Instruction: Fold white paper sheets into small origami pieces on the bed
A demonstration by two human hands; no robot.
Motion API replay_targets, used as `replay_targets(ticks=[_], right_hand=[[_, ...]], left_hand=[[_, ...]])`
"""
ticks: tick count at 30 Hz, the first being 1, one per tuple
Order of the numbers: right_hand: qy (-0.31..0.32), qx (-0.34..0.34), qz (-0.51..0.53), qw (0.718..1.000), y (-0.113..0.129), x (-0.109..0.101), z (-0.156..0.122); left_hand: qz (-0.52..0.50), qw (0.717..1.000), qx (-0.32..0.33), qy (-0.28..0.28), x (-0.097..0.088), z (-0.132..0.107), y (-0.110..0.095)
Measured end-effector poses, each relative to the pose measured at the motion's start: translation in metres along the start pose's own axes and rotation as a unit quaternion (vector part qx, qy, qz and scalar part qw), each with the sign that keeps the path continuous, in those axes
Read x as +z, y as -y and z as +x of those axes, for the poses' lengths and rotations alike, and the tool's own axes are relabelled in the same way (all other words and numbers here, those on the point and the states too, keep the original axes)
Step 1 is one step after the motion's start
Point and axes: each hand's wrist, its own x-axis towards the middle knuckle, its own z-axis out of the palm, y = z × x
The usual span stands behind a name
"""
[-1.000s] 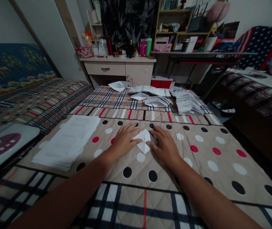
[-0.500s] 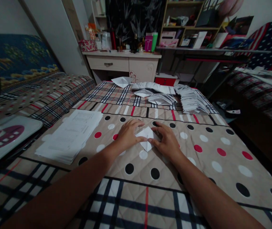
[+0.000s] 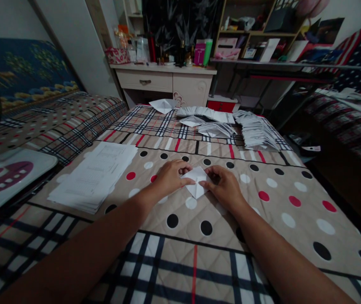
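A small white folded paper (image 3: pixel 197 192), roughly diamond-shaped with creases meeting at its middle, is between my hands over the dotted bedspread. My left hand (image 3: pixel 174 177) grips its left side, thumb laid on the face and fingers curled at the edge. On the right side my right hand (image 3: pixel 225 183) pinches it, with the thumb near the centre and the fingers bent behind the corner. The thumb tips almost meet. Parts of both side corners are hidden by the fingers.
A stack of printed sheets (image 3: pixel 95 177) lies to the left. Toward the far edge are a row of folded papers (image 3: pixel 206 113), a smaller pile (image 3: pixel 216 129), a long stack (image 3: pixel 258 131) and a single folded piece (image 3: pixel 163 105). A white folding table (image 3: pixel 41 162) stands at the left.
My fingers have curled in from a spread position and now pinch the paper's side corners. The paper remains in nearly the same place; the view has shifted slightly.
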Motion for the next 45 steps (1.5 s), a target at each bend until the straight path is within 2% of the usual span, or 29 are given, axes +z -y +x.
replay_targets(ticks=[4,10,19,25,30,34,38,42,45], right_hand=[[0.047,0.012,0.048,0.998,-0.004,0.0,-0.001],[0.042,-0.005,0.091,0.995,-0.003,-0.001,-0.003],[0.036,-0.125,0.094,0.987,0.003,-0.006,-0.006],[0.043,-0.139,0.028,0.989,0.007,-0.006,-0.01],[0.048,-0.121,-0.045,0.991,0.015,-0.008,-0.008],[0.015,-0.059,-0.021,0.998,0.012,-0.002,-0.003],[0.007,-0.008,0.01,1.0,0.007,0.004,-0.001],[0.018,-0.033,0.045,0.998,0.007,0.003,-0.003],[0.02,-0.08,0.062,0.995,0.008,-0.001,-0.004]], left_hand=[[-0.031,0.999,-0.022,0.02,0.001,0.001,0.003],[-0.098,0.993,-0.054,0.049,-0.002,0.002,0.003],[-0.06,0.991,0.1,0.064,-0.009,-0.002,0.002],[-0.003,0.991,0.119,0.064,-0.009,-0.004,0.004],[0.002,0.995,0.096,0.036,-0.008,-0.002,0.0],[-0.027,0.999,0.043,0.0,-0.003,0.0,-0.004],[-0.065,0.998,0.008,0.02,-0.002,0.004,-0.005],[-0.094,0.993,-0.022,0.071,-0.008,0.005,-0.003],[-0.103,0.992,0.001,0.075,-0.011,0.003,-0.001]])
